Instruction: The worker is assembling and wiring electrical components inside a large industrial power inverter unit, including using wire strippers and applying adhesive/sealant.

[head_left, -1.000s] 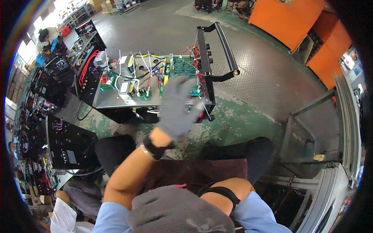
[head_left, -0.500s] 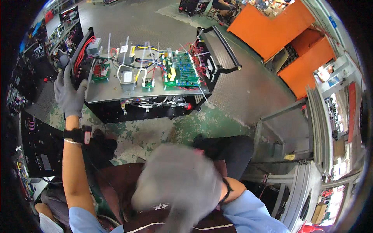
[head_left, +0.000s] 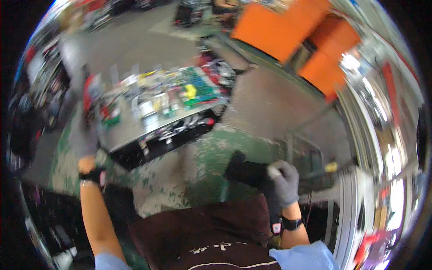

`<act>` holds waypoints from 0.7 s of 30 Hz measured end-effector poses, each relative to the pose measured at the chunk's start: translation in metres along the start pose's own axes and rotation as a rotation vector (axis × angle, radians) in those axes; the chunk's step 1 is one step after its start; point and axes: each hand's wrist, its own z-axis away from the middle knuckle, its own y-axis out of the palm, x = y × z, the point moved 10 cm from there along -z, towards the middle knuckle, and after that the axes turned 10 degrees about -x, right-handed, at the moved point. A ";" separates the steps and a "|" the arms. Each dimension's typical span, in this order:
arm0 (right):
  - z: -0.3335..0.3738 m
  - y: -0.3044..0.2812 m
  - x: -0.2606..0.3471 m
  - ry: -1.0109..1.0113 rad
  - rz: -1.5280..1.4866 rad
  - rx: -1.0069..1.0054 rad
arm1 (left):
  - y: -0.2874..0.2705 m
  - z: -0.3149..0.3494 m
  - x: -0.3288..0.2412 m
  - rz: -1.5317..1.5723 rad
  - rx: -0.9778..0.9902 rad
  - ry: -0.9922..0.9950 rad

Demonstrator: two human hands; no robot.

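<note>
My left hand [head_left: 85, 137], in a grey glove, is at the left end of an opened electronic unit [head_left: 120, 137]. Motion smears its fingers, so whether they grip the unit's upright end panel cannot be told. The unit has a metal deck with transformers, coloured wires and a green circuit board [head_left: 200, 87], above a black lower chassis. Over by my right leg, my right hand [head_left: 285, 183], gloved in grey too, is curled closed with its pale fingertips together. Anything inside it is too small or hidden to make out.
Orange cabinets [head_left: 265, 29] stand at the far right. Along the right side runs a metal frame rack [head_left: 344, 216] with shelving. More dark equipment [head_left: 42, 103] lines the left. The worn green floor [head_left: 198, 157] lies between my legs and the unit.
My right hand has gone from close in front of the camera out to the right, lower than the unit. The whole view has tilted and blurred. My left hand stays by the unit's left end.
</note>
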 end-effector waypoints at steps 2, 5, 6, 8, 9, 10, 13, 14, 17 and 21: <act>0.021 -0.009 0.020 -0.062 0.059 0.008 | -0.002 0.004 -0.032 0.406 0.048 -0.042; 0.058 -0.074 0.040 -0.106 0.206 -0.233 | -0.026 0.027 -0.120 0.400 0.028 0.152; 0.061 -0.106 0.046 -0.158 0.280 -0.341 | -0.035 0.033 -0.150 0.396 0.002 0.197; 0.115 -0.179 0.053 -0.170 0.573 -0.517 | -0.058 0.057 -0.187 0.418 -0.017 0.241; 0.134 -0.207 0.059 -0.206 0.701 -0.583 | -0.068 0.069 -0.197 0.422 -0.023 0.253; 0.163 -0.245 0.058 -0.159 0.856 -0.602 | -0.079 0.082 -0.204 0.421 -0.025 0.264; 0.260 -0.354 0.053 0.121 1.251 -0.731 | -0.094 0.115 -0.213 0.408 0.016 0.270; 0.285 -0.381 0.057 0.178 1.365 -0.803 | -0.096 0.122 -0.216 0.400 0.021 0.269; 0.317 -0.424 0.058 0.264 1.497 -0.809 | -0.104 0.127 -0.219 0.385 0.023 0.268; 0.310 -0.454 0.030 0.435 1.455 -0.650 | -0.108 0.113 -0.180 0.320 0.010 0.247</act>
